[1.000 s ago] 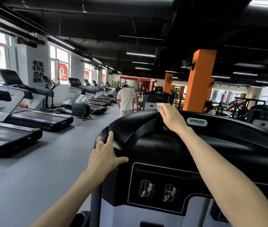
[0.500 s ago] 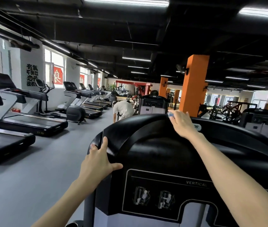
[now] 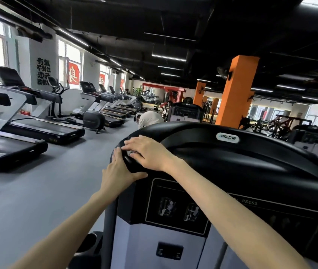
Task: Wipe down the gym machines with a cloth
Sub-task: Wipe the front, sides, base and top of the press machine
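A: Cloth – where?
B: The cloth [image 3: 132, 152] is on the top-L corner of the machine [image 3: 232, 164], on its black curved shroud. It's mostly hidden; only a small grey bit shows btw fingers.
A: Which hand?
B: R hand [image 3: 149, 153]. Palm-down over the cloth, fingers stretched toward the L, nearly straight, pressing it onto the shroud. Not clenched round it, far as I can see.
A: And the other?
B: L hand [image 3: 118, 172] sits just below the R, flat vs. the machine's L edge. Fingers are straight, pointing up along the side, thumb spread across the front face. Holds nothing. The thumb lies just beneath the R wrist.
A: Rest of the machine?
B: Precor badge [image 3: 227, 138] on the rim, R of the hands. Below the shroud is a dark placard [image 3: 179, 209] w/ two small diagrams, too blurred to read. Grey lower panel [image 3: 154, 241] under that.
A: Bkgd?
B: Person in a white top [image 3: 151, 118], bent over, just beyond the machine. Behind them a 2nd machine [image 3: 186, 111] of similar build. A row of treadmills [image 3: 43, 123] runs along the windows on the L, w/ grey floor [image 3: 37, 195] btw them and the machine. Orange pillar [image 3: 235, 90] on the R, more equipment past it.
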Motion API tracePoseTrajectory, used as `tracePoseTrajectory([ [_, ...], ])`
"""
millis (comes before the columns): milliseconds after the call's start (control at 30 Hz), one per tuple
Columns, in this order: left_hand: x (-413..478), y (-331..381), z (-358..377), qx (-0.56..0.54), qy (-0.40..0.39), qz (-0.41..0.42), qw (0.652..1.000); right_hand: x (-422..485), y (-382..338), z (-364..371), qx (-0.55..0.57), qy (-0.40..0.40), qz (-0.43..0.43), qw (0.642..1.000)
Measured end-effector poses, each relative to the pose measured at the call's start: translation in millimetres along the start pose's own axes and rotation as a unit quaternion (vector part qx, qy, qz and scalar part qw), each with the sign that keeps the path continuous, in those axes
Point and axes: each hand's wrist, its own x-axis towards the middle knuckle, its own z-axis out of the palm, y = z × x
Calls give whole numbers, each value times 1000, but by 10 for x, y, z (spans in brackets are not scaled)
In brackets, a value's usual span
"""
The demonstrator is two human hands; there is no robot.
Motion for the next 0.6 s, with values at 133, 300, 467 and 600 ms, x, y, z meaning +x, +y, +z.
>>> tracePoseTrajectory([
  [133, -122, -144, 94, -34, -14, -10, 999, -84, 18, 28, -2, 28, 9, 1000],
  [300, -231, -177, 233, -18, 15, -20, 1000, 42, 178, -43, 13, 104, 110, 988],
  [467, -229, -293, 267, -68, 27, -9, 997, -141, -90, 258, -24, 110, 45, 993],
  [600, -319, -358, 429, -93, 39, -21, 995, -110, -59, 265, -54, 149, 18, 987],
])
